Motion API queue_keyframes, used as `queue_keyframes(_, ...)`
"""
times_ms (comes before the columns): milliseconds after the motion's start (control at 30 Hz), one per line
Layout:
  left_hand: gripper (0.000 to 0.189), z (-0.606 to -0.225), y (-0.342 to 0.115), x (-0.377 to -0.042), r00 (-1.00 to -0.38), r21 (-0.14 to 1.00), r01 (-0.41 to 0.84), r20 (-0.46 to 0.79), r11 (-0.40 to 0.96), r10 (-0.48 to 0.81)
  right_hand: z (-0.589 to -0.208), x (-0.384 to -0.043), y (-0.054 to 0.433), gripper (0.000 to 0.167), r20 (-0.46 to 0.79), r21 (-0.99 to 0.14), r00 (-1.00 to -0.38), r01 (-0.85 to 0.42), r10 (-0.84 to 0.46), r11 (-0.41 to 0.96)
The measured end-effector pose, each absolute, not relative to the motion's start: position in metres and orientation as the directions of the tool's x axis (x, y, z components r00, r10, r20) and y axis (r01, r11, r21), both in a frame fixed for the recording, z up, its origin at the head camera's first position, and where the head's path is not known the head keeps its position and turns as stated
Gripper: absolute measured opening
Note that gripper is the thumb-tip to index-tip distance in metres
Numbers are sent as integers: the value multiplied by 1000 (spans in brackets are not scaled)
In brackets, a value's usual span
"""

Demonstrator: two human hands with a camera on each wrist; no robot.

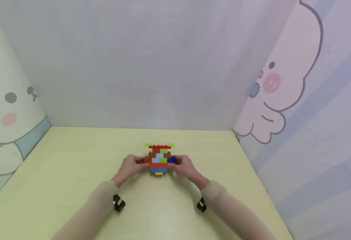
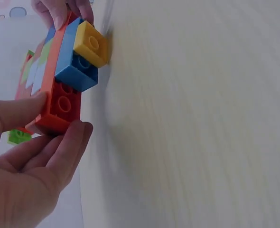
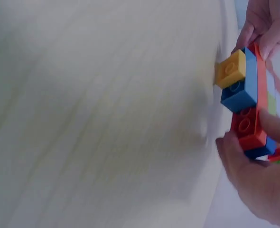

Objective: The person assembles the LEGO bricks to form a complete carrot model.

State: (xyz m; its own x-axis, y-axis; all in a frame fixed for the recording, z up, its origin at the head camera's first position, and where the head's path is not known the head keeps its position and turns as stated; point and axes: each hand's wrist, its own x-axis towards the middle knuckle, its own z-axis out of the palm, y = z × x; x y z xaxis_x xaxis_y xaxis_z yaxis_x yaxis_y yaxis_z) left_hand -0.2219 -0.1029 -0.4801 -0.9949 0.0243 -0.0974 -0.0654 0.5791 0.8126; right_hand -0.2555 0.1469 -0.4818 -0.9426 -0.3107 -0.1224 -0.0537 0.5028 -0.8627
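Note:
A model of stacked toy bricks (image 1: 158,165) stands upright at the middle of the table between both hands. Its yellow brick (image 2: 91,43) is lowest, then a blue one (image 2: 72,61) and a long orange-red one (image 3: 260,95). Higher up come brown, white, green and dark blue bricks, with a red row and light green pieces on top. The left hand (image 1: 130,166) grips the left end of the orange-red layer, thumb on the near face and fingers behind and under. At the other end, the right hand (image 1: 186,166) holds it the same way.
The pale yellow wooden table (image 1: 73,160) spreads around the model. A grey curtain wall (image 1: 139,66) rises at its back edge, and side curtains with cartoon animals flank it. Black wrist devices (image 1: 119,203) sit below both sleeves.

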Motion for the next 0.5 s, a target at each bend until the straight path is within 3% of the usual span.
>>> queue_keyframes(233,35,-481,-96,-221,-993,774,-116,-90,622,-73,-477,-257,132,43,-187,-804,-967,50,-172,592)
queue_keyframes(500,29,-482,-99,-214,-986,743,-162,-139,650,-87,-474,-254,128,44,-207,-753,-971,82,-117,653)
